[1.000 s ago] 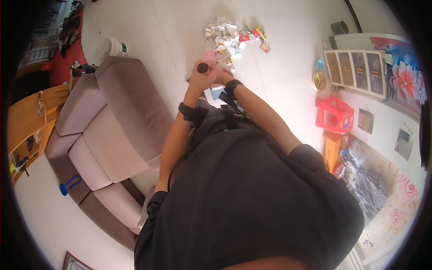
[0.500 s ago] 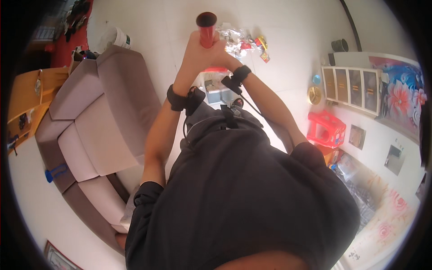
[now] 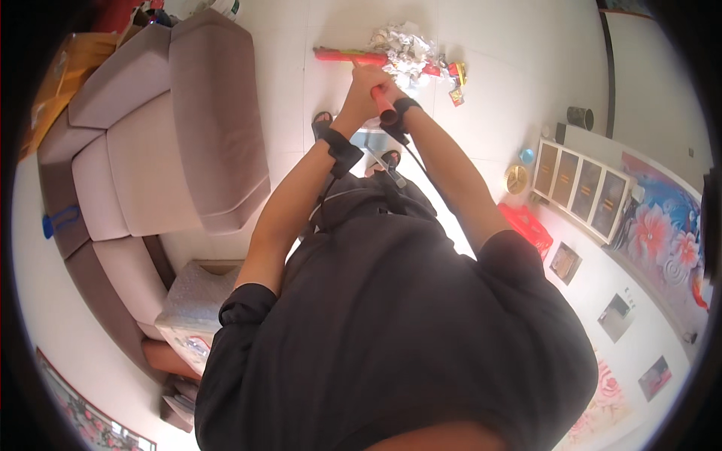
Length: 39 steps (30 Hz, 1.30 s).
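Note:
Both my hands close together round the red tubular handle (image 3: 386,113) of what looks like a broom, its hollow end tilted toward me. My left hand (image 3: 356,101) wraps it from the left, and my right hand (image 3: 394,92) grips beside it, partly hidden by the overlap. Beyond my hands a long red broom head (image 3: 346,55) lies on the floor. Its right end meets a pile of litter (image 3: 406,49): crumpled whitish paper and shiny scraps. A red and yellow packet (image 3: 457,83) lies at the pile's right side.
To the left stands a mauve sofa (image 3: 154,165), with a cloth-covered table (image 3: 197,293) nearer me. Along the right wall are a white cabinet (image 3: 577,188), a red plastic stool (image 3: 525,229) and a round gold-coloured object (image 3: 517,179). A sandalled foot (image 3: 323,120) shows below my hands.
The handle's open end has swung down toward me and looks smaller. The broom head now shows beside the litter. My hands are lower in view, and the whole view has shifted.

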Available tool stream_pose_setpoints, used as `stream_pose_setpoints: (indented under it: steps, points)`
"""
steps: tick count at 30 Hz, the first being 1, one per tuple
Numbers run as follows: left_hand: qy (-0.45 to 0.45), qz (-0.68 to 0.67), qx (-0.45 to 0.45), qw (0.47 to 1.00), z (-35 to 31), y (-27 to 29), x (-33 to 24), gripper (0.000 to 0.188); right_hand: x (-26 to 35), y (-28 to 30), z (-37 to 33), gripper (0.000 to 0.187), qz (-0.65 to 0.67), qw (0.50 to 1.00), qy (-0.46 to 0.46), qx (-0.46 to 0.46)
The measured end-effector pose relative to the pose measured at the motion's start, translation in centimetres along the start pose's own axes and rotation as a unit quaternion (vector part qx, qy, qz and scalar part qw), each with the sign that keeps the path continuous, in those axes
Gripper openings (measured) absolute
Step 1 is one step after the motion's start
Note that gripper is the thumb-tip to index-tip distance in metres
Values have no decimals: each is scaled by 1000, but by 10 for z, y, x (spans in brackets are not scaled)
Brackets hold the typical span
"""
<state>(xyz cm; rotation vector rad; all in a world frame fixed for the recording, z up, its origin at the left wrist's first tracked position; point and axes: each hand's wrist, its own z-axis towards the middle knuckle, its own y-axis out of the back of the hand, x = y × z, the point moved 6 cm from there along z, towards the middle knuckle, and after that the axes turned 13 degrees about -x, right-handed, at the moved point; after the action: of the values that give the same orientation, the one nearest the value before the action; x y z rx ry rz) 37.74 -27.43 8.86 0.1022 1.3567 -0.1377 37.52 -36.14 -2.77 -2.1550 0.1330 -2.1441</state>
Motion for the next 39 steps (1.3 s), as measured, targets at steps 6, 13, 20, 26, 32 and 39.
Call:
stream_pose_setpoints:
  steps: [6, 13, 20, 26, 32, 39]
  points:
    - [-39, 92, -4, 995, 6, 3, -19, 25, 61, -15, -25, 24, 1, 950, -294, -104]
    - [110, 102, -21, 988, 11, -14, -55, 23, 52, -1, -29, 24, -23, 980, -187, -66]
    - [142, 101, 57, 983, 4, -35, -36, 25, 47, 11, -45, 24, -30, 989, -129, -67]
    - [134, 125, 36, 982, 32, -41, -37, 22, 76, 10, -19, 24, -49, 994, -83, -52]
    - [92, 58, 120, 987, 54, -59, -108, 24, 110, 34, -7, 24, -65, 995, -54, -48]
    - [32, -2, 163, 986, 45, -72, -110, 22, 96, 43, -20, 24, -62, 993, -67, -77]
